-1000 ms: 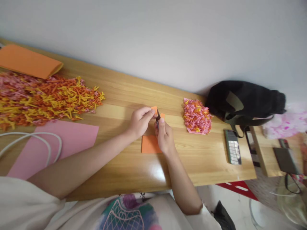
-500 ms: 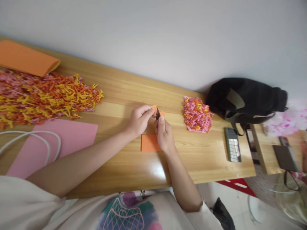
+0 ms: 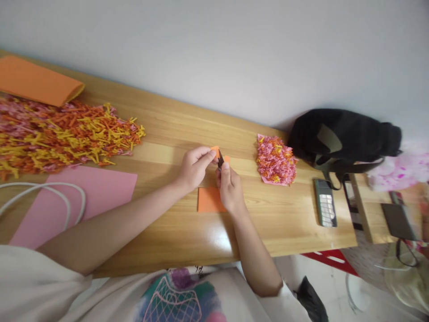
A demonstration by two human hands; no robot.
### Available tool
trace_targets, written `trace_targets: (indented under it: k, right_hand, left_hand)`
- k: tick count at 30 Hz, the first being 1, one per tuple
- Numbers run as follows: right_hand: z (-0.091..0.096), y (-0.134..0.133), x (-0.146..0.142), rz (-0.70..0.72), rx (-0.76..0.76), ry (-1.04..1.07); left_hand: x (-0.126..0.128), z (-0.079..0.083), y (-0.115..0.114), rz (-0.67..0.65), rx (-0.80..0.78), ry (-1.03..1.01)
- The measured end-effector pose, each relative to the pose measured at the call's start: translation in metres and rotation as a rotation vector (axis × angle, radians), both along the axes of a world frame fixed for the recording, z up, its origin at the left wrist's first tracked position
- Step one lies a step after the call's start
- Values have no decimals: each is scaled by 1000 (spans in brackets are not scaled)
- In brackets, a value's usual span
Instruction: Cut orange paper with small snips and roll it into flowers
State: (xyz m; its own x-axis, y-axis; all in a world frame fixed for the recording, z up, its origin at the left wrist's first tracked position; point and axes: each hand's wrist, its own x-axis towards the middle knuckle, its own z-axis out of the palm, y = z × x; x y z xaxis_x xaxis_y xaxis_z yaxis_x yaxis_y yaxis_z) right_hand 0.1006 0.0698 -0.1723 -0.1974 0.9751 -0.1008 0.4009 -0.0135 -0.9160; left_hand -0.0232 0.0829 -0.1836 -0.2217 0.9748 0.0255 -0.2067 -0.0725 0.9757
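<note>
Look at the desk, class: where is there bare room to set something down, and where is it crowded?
Bare wood on the desk lies right of the right hand, in front of the small heap. Another patch runs between the large heap and the left hand, back to the wall. The left end is crowded: large heap, folded orange paper, pink paper, white cable.

I'm looking in on an indoor craft spot, in a home or a workshop; I'm not managing to tell which. A wood-grain table is standing against a plain wall, and a heap of pink, orange and yellow bits is lying on it near a pink sheet. I'm seeing scissors at an orange piece, while a black bag is sitting by the wall and a pale floor is showing below.
</note>
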Motion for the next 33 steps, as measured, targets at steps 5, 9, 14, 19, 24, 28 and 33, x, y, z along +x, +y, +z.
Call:
trace_targets:
  k: [5, 9, 14, 19, 24, 28, 33]
  right_hand:
    - [-1, -1, 1, 5, -20, 54]
    - [0, 0, 0, -6, -24, 67]
    - [1, 0, 0, -17, -18, 46]
    - [1, 1, 1, -6, -13, 24]
    - [0, 1, 0, -5, -8, 18]
    - [-1, 2, -1, -10, -4, 13]
    - [-2, 2, -1, -14, -3, 2]
  left_hand:
    - [0, 4, 1, 37, -7, -5]
    - [0, 4, 1, 20, -12, 1]
    - [-1, 1, 0, -7, -17, 7]
    - [-1, -1, 0, -21, -12, 22]
    - [-1, -1, 0, -32, -13, 33]
    - [-1, 0, 0, -32, -17, 27]
    - [-1, 0, 0, -32, -10, 30]
